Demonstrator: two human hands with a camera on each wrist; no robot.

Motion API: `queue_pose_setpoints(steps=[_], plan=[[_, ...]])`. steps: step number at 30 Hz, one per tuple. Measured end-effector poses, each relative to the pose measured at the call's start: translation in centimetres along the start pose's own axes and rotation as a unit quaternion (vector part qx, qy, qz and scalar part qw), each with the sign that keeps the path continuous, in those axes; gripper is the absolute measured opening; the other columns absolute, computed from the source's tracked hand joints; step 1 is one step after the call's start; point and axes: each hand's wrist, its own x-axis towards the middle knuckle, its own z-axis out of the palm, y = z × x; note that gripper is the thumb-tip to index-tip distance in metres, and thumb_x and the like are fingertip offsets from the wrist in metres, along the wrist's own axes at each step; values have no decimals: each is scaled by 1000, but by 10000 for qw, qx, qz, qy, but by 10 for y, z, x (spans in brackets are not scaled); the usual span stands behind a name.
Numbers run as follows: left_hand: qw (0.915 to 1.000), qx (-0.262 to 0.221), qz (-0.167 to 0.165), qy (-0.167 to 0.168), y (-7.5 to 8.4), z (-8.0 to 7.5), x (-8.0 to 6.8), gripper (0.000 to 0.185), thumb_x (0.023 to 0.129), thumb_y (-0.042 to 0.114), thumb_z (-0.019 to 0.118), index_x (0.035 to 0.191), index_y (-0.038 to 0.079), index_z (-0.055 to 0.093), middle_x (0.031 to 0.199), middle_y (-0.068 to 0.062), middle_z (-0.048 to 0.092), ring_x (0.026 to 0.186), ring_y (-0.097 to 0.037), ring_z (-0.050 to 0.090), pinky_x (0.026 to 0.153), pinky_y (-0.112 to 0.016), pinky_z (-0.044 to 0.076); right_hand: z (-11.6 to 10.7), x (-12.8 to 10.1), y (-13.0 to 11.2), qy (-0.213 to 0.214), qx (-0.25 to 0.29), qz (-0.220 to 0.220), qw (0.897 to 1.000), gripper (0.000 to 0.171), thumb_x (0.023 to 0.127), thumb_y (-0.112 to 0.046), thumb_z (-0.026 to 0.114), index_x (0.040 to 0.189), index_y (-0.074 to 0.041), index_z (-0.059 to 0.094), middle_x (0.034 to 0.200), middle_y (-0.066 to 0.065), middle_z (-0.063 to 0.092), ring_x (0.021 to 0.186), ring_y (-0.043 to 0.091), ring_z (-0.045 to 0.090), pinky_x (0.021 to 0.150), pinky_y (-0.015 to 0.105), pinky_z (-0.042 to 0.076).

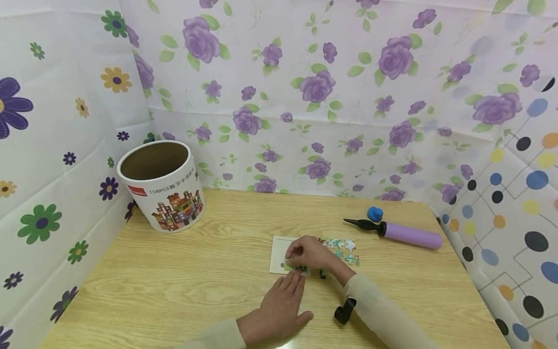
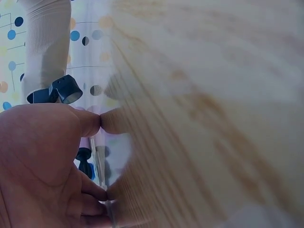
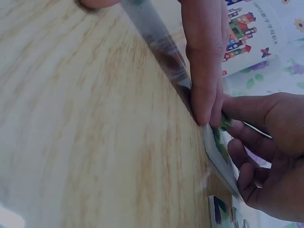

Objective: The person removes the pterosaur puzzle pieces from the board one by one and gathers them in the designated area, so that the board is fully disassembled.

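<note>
1. I take the wooden table (image 1: 183, 286) as my landmark. Flower-print sheeting walls in its left and far edges and dotted sheeting its right edge; only the near edge is open.
2. The white cardboard tub (image 1: 162, 186) stands upright at the table's far left corner, mouth open, just beside the left sheeting. Bare tabletop lies between it and the hands.
3. The purple hand pump (image 1: 403, 233) lies on its side near the table's far right corner, black nozzle pointing left, with a small blue lump (image 1: 375, 214) just behind it.
4. The white puzzle board (image 1: 279, 254) lies flat around the table's centre, a little towards the near edge. Bare wood lies to its left.
5. My left hand (image 1: 281, 304) rests palm-down on the table, fingers straight, grasping nothing; its fingertips touch the board's near edge.
6. My right hand (image 1: 310, 253) sits over the board, fingers curled, pinching a green puzzle piece (image 1: 291, 266) at the board's near edge.
7. Loose joined puzzle pieces (image 1: 344, 248) lie just right of the board, touching the table.
</note>
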Motion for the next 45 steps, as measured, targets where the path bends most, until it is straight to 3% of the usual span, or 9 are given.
queue_pose_setpoints(steps=[9, 16, 22, 31, 36, 45], plan=[[9995, -293, -22, -66, -1, -6, 0, 83, 103, 62, 44, 158, 1, 33, 167, -16, 26, 155, -28, 25, 120, -46, 30, -8, -8, -3, 325, 99, 20, 9994, 9, 98, -22, 72, 104, -18, 77, 92, -9, 72, 85, 9, 66, 77, 31, 55], [9999, -154, 4, -18, -6, -1, 0, 90, 98, 70, 44, 160, 5, 33, 168, -12, 25, 156, -34, 20, 121, -49, 26, -21, -21, 1, 556, 43, 88, 9984, 18, 98, -23, 72, 111, -13, 78, 94, -7, 72, 84, 10, 66, 77, 30, 56], [9997, -179, 120, -77, -10, 0, 0, 97, 95, 75, 44, 161, 5, 30, 169, -13, 22, 155, -35, 20, 122, -50, 26, -33, -36, 2, 675, 14, 85, 9977, 19, 98, -24, 71, 111, -12, 77, 96, -5, 72, 82, 12, 66, 74, 31, 56], [9996, -10, 291, -19, -15, -4, -1, 94, 96, 74, 44, 160, 5, 32, 168, -12, 24, 154, -33, 24, 121, -44, 28, -47, -57, 13, 920, -284, 187, 9952, 14, 96, -26, 74, 107, -19, 79, 95, -9, 73, 80, 8, 66, 72, 27, 55], [9994, -39, 343, 67, -17, -1, -2, 93, 97, 73, 43, 160, 4, 32, 168, -12, 25, 155, -34, 23, 121, -45, 28, -53, -71, 20, 980, -291, 366, 9941, 14, 96, -25, 74, 107, -19, 79, 95, -9, 74, 77, 8, 65, 69, 27, 55], [9987, -90, 474, 156, -18, 1, -3, 93, 98, 71, 42, 159, 2, 32, 168, -15, 25, 154, -36, 23, 121, -47, 29, -63, -98, 29, 1047, -373, 295, 9934, 14, 96, -24, 74, 105, -16, 80, 98, -5, 76, 78, 6, 67, 70, 27, 56]])
